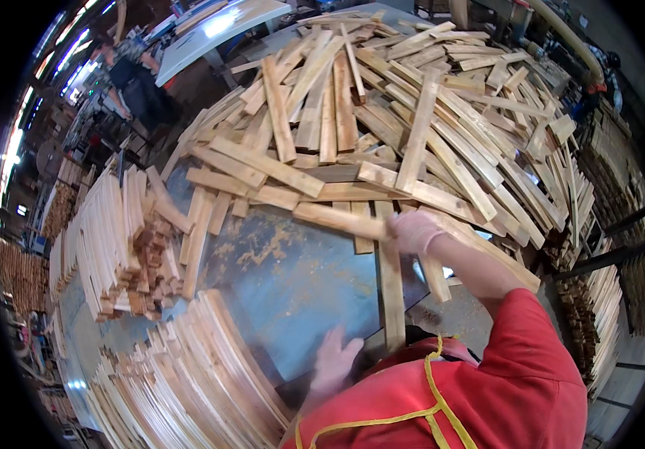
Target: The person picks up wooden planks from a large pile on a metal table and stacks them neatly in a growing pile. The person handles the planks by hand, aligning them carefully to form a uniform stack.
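My right hand point(414, 232), in a pale glove, is closed on the right end of a short wooden board point(339, 219) at the near edge of a big heap of loose boards point(405, 112). Another board point(391, 292) runs toward me from beneath that hand, past the table's edge. Lower down, my left hand point(335, 359) is over the front edge of the blue-grey table point(300, 277). Its thumb stands apart from the fingers, slightly smeared by motion, and I see nothing in it. Just left of it, a row of boards point(187, 367) stands packed side by side.
A second stack of boards point(105, 239) sits at the left of the table, and sawdust point(262, 243) is scattered on the top. More stacked wood point(595, 322) stands at the right. Another person point(135, 82) is at the far left, near a pale table point(221, 34).
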{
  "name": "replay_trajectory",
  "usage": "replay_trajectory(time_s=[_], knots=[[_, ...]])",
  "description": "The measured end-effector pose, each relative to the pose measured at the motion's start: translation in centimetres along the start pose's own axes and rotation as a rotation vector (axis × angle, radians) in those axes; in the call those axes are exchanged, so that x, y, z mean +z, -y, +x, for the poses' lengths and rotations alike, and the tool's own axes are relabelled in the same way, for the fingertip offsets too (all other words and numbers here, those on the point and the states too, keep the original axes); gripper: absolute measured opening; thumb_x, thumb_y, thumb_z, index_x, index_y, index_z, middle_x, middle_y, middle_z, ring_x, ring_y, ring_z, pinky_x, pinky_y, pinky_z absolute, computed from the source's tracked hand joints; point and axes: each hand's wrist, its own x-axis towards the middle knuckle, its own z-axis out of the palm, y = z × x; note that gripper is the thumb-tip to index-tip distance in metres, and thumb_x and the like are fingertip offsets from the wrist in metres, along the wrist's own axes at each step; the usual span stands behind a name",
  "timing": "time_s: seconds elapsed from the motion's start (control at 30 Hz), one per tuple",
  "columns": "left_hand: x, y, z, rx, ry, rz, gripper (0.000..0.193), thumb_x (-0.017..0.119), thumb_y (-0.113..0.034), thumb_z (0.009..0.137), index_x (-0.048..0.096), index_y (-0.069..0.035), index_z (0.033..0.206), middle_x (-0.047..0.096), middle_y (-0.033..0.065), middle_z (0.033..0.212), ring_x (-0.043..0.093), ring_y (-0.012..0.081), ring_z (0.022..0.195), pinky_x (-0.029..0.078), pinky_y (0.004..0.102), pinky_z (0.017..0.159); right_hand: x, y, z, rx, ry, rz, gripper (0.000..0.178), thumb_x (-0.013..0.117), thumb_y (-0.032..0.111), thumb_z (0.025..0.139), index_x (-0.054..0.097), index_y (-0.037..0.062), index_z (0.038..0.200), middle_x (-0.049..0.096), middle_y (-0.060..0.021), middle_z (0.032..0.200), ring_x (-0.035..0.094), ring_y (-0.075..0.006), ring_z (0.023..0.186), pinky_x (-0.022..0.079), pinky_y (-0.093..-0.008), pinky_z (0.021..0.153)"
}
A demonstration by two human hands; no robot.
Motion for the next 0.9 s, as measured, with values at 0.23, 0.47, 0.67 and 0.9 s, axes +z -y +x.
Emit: replay_trajectory(time_s=[0.23,0.47,0.67,0.9], knots=[[6.7,-2.6,11.3,-0.42,0.073,-1.37,0.035,0.063,-0.03,0.105,0.065,0.003,0.117,0.071,0.0193,0.099,0.07,0.0335,0.09,0.058,0.0445,0.086,-5.5,-5.1,6.1,0.183,-0.685,0.409,0.067,0.075,0.054,0.087,0.062,0.0024,0.127,0.07,-0.0224,0.118,0.068,-0.0422,0.113,0.054,-0.0512,0.097],[4.4,-3.9,7.9,-0.33,-0.177,-1.137,0.029,0.068,-0.02,0.097,0.069,0.003,0.114,0.072,0.0162,0.093,0.072,0.0287,0.084,0.061,0.042,0.079,-6.1,-8.0,11.0,0.394,-0.567,0.779,0.085,0.079,0.029,0.077,0.046,-0.0019,0.149,0.065,-0.0295,0.136,0.066,-0.0462,0.12,0.051,-0.05,0.105],[0.0,-2.2,6.0,-0.297,-0.197,-1.271,0.041,0.077,-0.022,0.097,0.064,-0.004,0.131,0.072,0.0128,0.113,0.074,0.0304,0.096,0.062,0.0448,0.086,5.5,7.1,-4.3,0.069,-0.172,0.999,0.112,0.081,0.026,0.077,0.021,-0.0006,0.167,0.051,-0.0342,0.153,0.053,-0.044,0.142,0.044,-0.0442,0.12],[-3.6,7.1,3.7,-0.358,-0.387,-0.971,0.033,0.078,-0.018,0.093,0.067,0.002,0.117,0.071,0.0096,0.093,0.072,0.0255,0.082,0.061,0.0403,0.074,10.6,13.5,-10.7,-0.437,0.155,0.799,0.085,0.075,0.038,0.084,0.045,0.0,0.154,0.058,-0.0302,0.145,0.057,-0.0468,0.133,0.047,-0.0472,0.114]])
